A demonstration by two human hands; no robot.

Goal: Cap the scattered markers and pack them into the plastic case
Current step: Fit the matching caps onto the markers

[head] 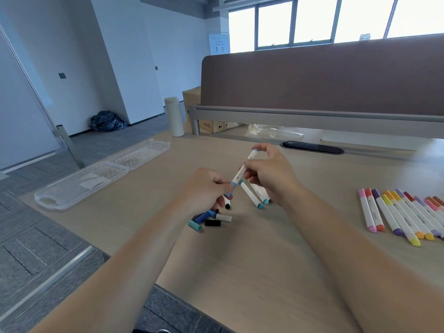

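Head view: my right hand [271, 174] grips the white marker [242, 170] by its barrel, tilted, so my left hand [206, 188], pinching the blue cap [234, 185], can press it home; the plastic case [79, 186] lies open, well left.

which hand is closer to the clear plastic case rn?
Left. The left hand lies right of the plastic case; the right hand, gripping the same marker, lies farther right.

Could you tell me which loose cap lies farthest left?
The teal cap; the blue cap, black cap and white cap all lie to its right.
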